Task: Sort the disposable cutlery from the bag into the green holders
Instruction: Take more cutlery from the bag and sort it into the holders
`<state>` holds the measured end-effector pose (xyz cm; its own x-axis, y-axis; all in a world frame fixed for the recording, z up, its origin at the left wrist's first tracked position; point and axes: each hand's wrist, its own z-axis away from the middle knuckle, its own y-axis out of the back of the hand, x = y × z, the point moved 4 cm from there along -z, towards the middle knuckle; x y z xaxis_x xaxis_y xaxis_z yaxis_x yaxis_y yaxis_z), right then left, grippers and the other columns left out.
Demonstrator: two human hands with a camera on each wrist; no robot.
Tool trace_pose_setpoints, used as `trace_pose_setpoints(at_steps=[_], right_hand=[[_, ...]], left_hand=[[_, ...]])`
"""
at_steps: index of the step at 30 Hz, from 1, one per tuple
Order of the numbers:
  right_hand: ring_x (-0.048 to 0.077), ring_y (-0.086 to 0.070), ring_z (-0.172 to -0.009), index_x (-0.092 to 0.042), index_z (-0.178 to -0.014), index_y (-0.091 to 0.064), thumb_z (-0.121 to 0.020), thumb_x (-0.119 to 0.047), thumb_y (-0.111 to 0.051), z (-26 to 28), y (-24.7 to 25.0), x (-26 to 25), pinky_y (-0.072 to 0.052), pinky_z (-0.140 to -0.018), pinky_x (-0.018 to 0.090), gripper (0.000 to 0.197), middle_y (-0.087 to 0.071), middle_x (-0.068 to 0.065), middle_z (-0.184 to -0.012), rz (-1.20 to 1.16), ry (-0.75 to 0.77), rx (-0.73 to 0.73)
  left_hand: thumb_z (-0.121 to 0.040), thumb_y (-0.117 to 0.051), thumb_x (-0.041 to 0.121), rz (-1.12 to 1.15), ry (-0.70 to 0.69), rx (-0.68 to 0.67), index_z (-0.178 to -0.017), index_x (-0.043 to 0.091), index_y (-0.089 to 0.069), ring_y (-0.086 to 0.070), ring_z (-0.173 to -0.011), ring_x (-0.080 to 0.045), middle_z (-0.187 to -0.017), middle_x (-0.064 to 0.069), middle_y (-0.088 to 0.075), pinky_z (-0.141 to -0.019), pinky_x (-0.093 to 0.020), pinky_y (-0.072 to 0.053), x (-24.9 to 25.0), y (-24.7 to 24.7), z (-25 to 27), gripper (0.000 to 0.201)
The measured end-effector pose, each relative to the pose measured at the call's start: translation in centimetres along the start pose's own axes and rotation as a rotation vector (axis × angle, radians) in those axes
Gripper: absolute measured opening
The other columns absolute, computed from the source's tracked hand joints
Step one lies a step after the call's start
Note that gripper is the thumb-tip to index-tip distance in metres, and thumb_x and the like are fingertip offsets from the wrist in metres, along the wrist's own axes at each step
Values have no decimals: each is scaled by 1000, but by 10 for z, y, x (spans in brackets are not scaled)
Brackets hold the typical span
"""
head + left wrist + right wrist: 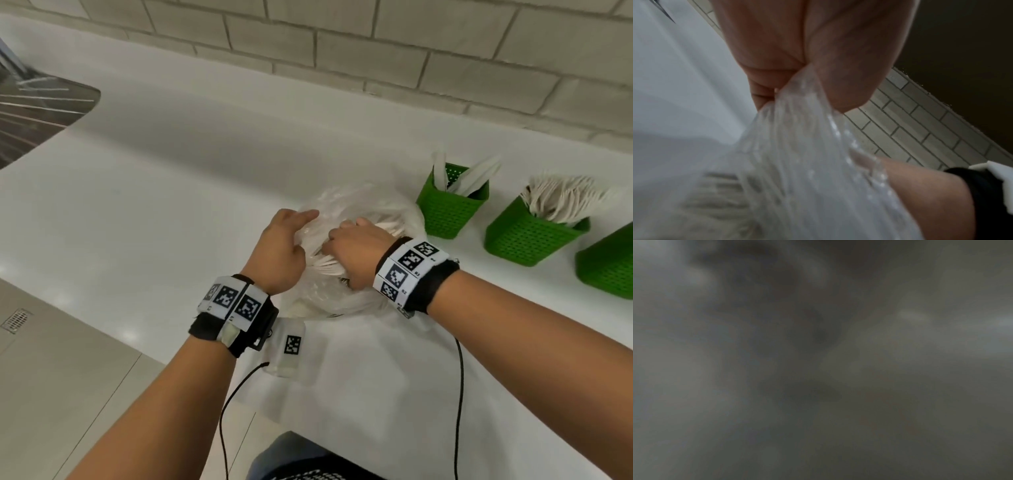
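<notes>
Your left hand [279, 251] pinches a gathered fold of the clear plastic bag [359, 205] between thumb and curled fingers [764, 91], its index finger stretched out over the top of the film. Your right hand [356, 251] reaches down into the mouth of the bag among the white cutlery [325, 262]; its fingers are hidden in there and your right wrist view is dark blur, so I cannot tell whether it grips anything. The bag lies on the white counter [171, 205] in front of you. Just to its right stands a green holder [448, 207] with white pieces upright in it, then a second holder [527, 236] packed full, and a third [608, 267] at the picture's edge.
</notes>
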<state>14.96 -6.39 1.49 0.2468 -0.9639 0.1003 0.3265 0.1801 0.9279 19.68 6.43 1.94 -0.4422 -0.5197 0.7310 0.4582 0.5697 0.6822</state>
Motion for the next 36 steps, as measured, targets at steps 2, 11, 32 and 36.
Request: trace_pose_setpoints(at_steps=[2,11,32,36], right_hand=[[22,-46,-110,-25,-125,-58,-81,-42,-67,4,4,7,-31,-91,36,49,-55,0,-116,-37,14,56],[19,-58,-74,-26,-88,-54,-78,-21,-71,27,14,42,-41,-61,30,20,-60,-5,-79,-439,-98,260],[5,-68,-96,-13,-108,-68,-76,-18,-81,86,49,71,-52,-87,22,36,-73,-4,-100,-1173,-123,540],[15,-71,-90,-16,-91,-67,-78,-6,-78,88,65,64,-56,-84,29,20,-73,-3,-87,-1418,-78,832]], left_hand=[[-87,-43,-13,-2,-12,17,-139,17,-51,-52,-112,-19,-123,-8,-49,-88,-1,-29,-5,4,3,62],[-101,-42,9,207,81,11,-115,33,-68,-65,-92,-14,-127,4,-61,-68,-38,-61,-20,34,10,38],[-76,-79,31,203,-307,-84,-146,32,-37,-43,-132,-2,-141,13,-47,-110,-22,-33,54,44,15,81],[-81,-78,35,229,-225,-167,-142,25,-37,-60,-94,-4,-104,6,-61,-82,-25,-49,75,-11,-7,74]])
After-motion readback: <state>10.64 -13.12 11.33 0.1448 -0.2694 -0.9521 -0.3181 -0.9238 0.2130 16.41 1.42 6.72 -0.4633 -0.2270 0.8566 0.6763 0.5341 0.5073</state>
